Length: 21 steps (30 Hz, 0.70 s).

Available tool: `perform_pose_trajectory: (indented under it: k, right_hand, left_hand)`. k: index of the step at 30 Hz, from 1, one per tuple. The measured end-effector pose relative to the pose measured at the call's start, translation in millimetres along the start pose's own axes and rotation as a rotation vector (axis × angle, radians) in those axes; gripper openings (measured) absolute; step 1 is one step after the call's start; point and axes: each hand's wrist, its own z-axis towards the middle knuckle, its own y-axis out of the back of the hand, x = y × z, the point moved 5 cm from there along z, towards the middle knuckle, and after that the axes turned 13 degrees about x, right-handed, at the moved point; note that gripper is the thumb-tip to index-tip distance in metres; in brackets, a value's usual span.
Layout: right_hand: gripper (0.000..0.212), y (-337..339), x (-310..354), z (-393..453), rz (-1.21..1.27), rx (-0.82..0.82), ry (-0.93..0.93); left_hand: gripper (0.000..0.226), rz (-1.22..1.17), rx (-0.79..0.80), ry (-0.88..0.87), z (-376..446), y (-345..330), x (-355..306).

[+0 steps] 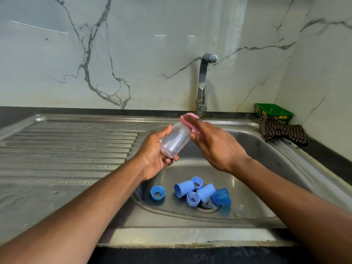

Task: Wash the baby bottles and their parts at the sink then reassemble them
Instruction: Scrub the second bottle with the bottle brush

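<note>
My left hand (154,157) grips a clear baby bottle (174,142) above the sink basin, tilted with its open end up and to the right. My right hand (215,147) presses a pink sponge (187,122) against the bottle's upper end. Down in the basin lie blue parts: a screw ring (157,192) at the left, two light blue caps (183,188) (206,191), two more rings (197,182) (193,199), a darker translucent blue cap (222,196), and a clear teat (208,204) over the drain.
The steel sink (266,149) has a ribbed drainboard (66,149) on the left. The tap (202,82) stands behind the basin with no water running. A green box (273,112) and a checked cloth (282,131) sit at the back right corner.
</note>
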Motion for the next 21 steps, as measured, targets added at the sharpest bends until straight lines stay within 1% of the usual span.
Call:
perform_pose_trajectory:
  k: [4,5,6,7,8,9,11,12,13,15,16,17,18,20,21]
  right_hand:
    - [0.050,-17.3,28.2,-14.6,-0.039,0.132,0.191]
    - [0.049,-10.7,27.3,-14.1,-0.070,0.108,0.181]
    - [0.049,-2.1,20.6,-10.5,-0.057,0.044,0.129]
    - [0.049,5.7,11.1,-7.3,-0.002,-0.021,0.067]
    - [0.049,9.0,7.6,-7.1,0.033,-0.041,0.050]
    - [0.049,8.0,15.1,-8.4,0.022,-0.011,0.080]
    - [0.047,-7.6,40.8,-16.5,-0.011,0.108,0.206]
    - [0.046,-10.4,48.3,-17.7,-0.024,0.134,0.241]
    - [0.045,-5.5,48.2,-15.0,-0.035,0.097,0.223]
    - [0.041,10.4,27.1,-5.0,0.086,-0.031,0.080]
    - [0.040,13.5,18.8,-3.5,0.127,-0.053,0.042]
    - [0.040,13.4,20.2,-6.7,0.113,-0.039,0.061]
    - [0.041,9.1,29.5,-10.8,0.088,0.013,0.122]
    - [0.046,-3.6,47.2,-21.6,0.034,0.131,0.245]
    - [0.046,-1.5,48.8,-22.7,-0.022,0.105,0.257]
  left_hand:
    - [0.049,-0.009,0.060,-0.019,0.0,-5.3,-1.1]
    - [0.051,-0.005,0.073,-0.035,1.0,-5.7,-3.7]
    - [0.053,0.003,0.075,-0.046,1.6,-4.7,-5.7]
    - [0.054,0.013,0.068,-0.050,3.3,-3.7,-7.8]
    - [0.056,0.018,0.054,-0.047,3.3,-2.6,-7.7]
    - [0.059,0.015,0.044,-0.042,3.0,-2.4,-7.6]
    - [0.067,-0.053,0.029,-0.035,3.2,-3.7,-4.8]
    - [0.069,-0.090,0.026,-0.036,3.0,-5.4,-5.1]
    - [0.066,-0.101,0.031,-0.037,3.7,-6.7,-5.2]
    - [0.054,-0.085,0.074,-0.032,3.0,-12.7,-7.1]
    - [0.047,-0.100,0.098,-0.026,1.1,-14.6,-7.4]
    - [0.043,-0.130,0.128,-0.016,0.4,-16.5,-7.4]
    - [0.040,-0.164,0.167,-0.008,-1.5,-18.0,-8.7]
    - [0.046,-0.213,0.230,0.002,-4.3,-19.7,-9.3]
    - [0.047,-0.219,0.249,-0.005,-5.4,-20.7,-10.9]
